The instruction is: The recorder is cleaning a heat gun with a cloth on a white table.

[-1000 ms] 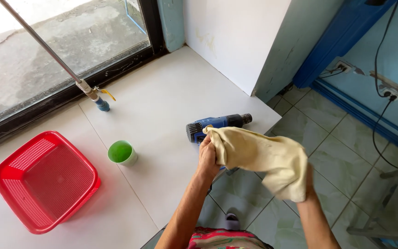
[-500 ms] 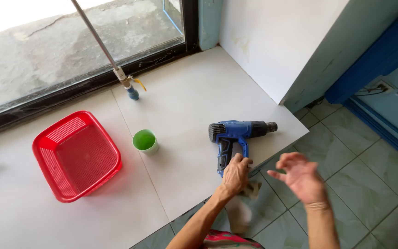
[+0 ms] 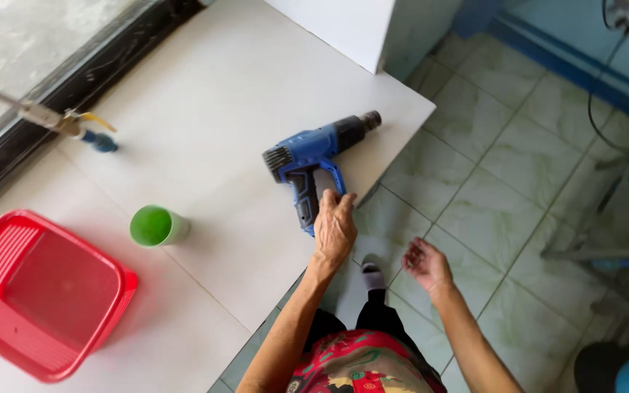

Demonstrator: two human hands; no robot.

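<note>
A blue and black heat gun [image 3: 314, 156] lies on its side near the front edge of a white tiled platform [image 3: 234, 94], nozzle pointing right. My left hand [image 3: 335, 227] rests on the lower end of its handle, fingers laid over it. My right hand [image 3: 425, 265] hovers empty over the green floor tiles, fingers loosely curled and apart. The cloth from a moment ago is out of sight.
A green cup [image 3: 156, 225] stands upright left of the heat gun. A red plastic basket [image 3: 34, 295] sits at the far left. A metal rod with a blue tip [image 3: 67, 127] leans by the dark window frame. Cables and a metal stand crowd the right side.
The yellowish cloth held in both hands a second ago is gone. My left hand has settled on the heat gun's handle, and my right hand has dropped lower, empty.
</note>
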